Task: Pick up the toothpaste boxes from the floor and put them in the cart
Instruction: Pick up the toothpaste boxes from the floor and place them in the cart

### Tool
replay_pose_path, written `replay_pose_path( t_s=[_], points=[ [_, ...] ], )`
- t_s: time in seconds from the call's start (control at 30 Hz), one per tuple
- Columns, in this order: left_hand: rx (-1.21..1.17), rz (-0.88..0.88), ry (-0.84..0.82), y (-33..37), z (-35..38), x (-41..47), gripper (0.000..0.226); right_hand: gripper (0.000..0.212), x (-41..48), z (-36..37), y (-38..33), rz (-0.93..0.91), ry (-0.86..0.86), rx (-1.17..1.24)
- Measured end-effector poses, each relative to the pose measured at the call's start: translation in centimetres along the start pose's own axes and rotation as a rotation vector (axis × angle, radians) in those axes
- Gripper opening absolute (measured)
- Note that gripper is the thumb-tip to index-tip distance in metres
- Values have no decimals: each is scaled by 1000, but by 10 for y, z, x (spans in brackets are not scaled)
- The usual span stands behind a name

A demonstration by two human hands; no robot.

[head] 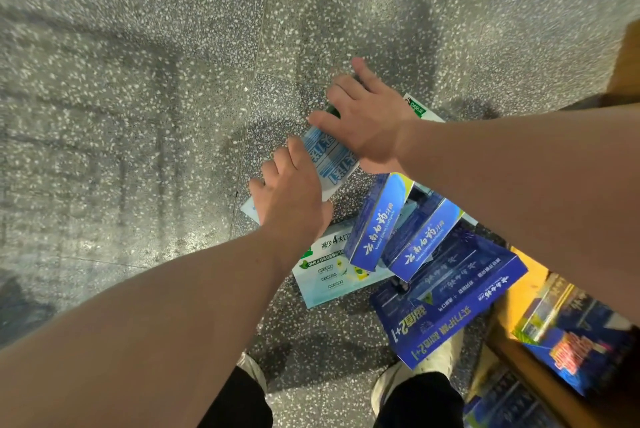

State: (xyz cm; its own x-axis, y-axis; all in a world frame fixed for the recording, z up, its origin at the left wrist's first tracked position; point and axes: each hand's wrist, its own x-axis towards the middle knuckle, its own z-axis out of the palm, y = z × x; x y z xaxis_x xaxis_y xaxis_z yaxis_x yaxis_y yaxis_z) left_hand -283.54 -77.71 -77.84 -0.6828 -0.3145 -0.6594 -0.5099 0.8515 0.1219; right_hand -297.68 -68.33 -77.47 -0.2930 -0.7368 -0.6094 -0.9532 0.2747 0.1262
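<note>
Both hands were down on the light-blue box [330, 164] on the floor [138, 115]: left hand [291, 195] at near end, right hand [367, 115] at far end, fingers bent over edges, prob. to lift it by the ends. Firm grip or not, couldn't tell. Other toothpaste boxes [377, 223] lay piled just beside, w/ the white-green pack [332, 271] underneath. Cart not visible.

Toothpaste boxes scattered on speckled floor [173, 98], none in cart.

Landmark: large dark-blue box [450, 292], flat, nearest the feet, white "2+1" print.

- Two mid-blue boxes [375, 223] w/ white script: just beyond it, tilted, propped side by side, one touching landmark.
- White/green DARLIE box [329, 275]: left of landmark, flat, partly under the mid-blue pair.
- Pale blue/white box [332, 164]: farthest out, angled; partly hidden, lift unclear.
</note>
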Motion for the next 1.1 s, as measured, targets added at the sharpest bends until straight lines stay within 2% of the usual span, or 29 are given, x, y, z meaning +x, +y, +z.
replay_pose_path(
  t_s=[0.2,0.33,0.4,0.5,0.63,0.9,1.03,1.1],
  points=[
    [20,106,46,-15,-43,-23,114,96,-28,-41,5,17,36,42],
    [86,155,13,-15,-101,-53,105,92,-66,-100,11,45,38,76],
    [101,181,13,-15,-140,-75,101,83,-88,-138,17,58,55,82],
    [90,237,83,-18,-209,-113,94,72,-123,-207,30,78,50,106],
    [108,335,165,-24,-316,-178,81,85,-183,-312,43,149,81,79],
    [160,492,354,-51,-532,-349,78,70,-339,-551,45,240,261,107],
    [201,517,437,-60,-612,-429,90,61,-411,-652,38,252,344,74],
    [230,515,496,-63,-642,-470,87,59,-444,-695,31,243,382,20]
  ],
)
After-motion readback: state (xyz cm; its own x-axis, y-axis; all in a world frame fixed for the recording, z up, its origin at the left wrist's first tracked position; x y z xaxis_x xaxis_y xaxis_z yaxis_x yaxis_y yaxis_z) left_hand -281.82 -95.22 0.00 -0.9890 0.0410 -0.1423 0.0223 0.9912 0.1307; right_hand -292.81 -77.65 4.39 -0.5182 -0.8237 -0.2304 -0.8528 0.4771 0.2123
